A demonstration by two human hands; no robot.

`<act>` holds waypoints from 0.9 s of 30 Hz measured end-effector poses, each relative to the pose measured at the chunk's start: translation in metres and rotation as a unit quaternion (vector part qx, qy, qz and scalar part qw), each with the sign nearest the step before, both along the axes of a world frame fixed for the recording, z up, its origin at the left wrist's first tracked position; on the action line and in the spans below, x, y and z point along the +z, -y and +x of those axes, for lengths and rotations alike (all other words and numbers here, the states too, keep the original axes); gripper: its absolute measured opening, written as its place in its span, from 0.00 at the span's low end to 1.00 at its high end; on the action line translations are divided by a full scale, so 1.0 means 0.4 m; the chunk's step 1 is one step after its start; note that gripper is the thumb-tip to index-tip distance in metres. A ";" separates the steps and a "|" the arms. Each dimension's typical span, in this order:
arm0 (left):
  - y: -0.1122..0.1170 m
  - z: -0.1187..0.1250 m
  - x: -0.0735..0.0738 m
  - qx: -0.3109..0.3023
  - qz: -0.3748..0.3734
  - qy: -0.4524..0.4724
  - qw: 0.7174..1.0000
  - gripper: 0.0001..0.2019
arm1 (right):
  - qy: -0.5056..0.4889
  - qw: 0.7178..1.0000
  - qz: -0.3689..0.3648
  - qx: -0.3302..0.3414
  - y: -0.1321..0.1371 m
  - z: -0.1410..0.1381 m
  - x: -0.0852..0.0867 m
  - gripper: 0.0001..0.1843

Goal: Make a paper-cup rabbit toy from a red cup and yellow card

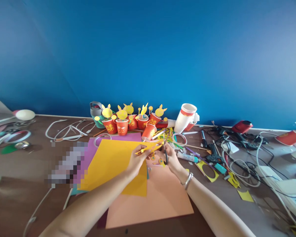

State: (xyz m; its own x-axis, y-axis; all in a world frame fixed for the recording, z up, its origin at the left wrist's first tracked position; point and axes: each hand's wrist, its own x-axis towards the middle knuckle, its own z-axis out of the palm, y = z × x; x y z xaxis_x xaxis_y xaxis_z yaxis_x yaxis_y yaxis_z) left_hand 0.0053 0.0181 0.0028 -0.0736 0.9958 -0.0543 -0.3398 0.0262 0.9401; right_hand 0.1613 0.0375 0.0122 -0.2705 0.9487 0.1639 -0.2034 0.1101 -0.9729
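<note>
My left hand (137,160) pinches a thin strip of yellow paper (150,147) above the table. My right hand (171,158), with a bracelet on its wrist, is closed on a pair of dark-handled scissors (165,148) whose blades point up, right at the strip's far end. Both hands hover over a large yellow sheet (113,164) and a peach sheet (160,197), which lie on a purple sheet (88,154).
Several red paper cups with yellow bunny cut-outs (128,120) stand at the back by the blue wall, beside a stack of white cups (186,117). A glue gun, cables and a power strip (281,184) crowd the right side. Tape rolls (12,136) and cords lie on the left.
</note>
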 end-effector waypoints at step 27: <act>-0.017 -0.018 0.005 0.096 0.009 0.099 0.990 0.14 | 0.152 0.985 -0.024 0.076 -0.003 0.009 -0.024 0.19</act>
State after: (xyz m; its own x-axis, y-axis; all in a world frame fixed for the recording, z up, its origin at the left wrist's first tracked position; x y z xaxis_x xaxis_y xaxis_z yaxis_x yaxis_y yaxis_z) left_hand -0.0019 0.0251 0.0047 -0.2513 0.9654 -0.0696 -0.5147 -0.0724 0.8543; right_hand 0.1650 0.0386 0.0024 -0.4395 0.8982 0.0098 0.0867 0.0533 -0.9948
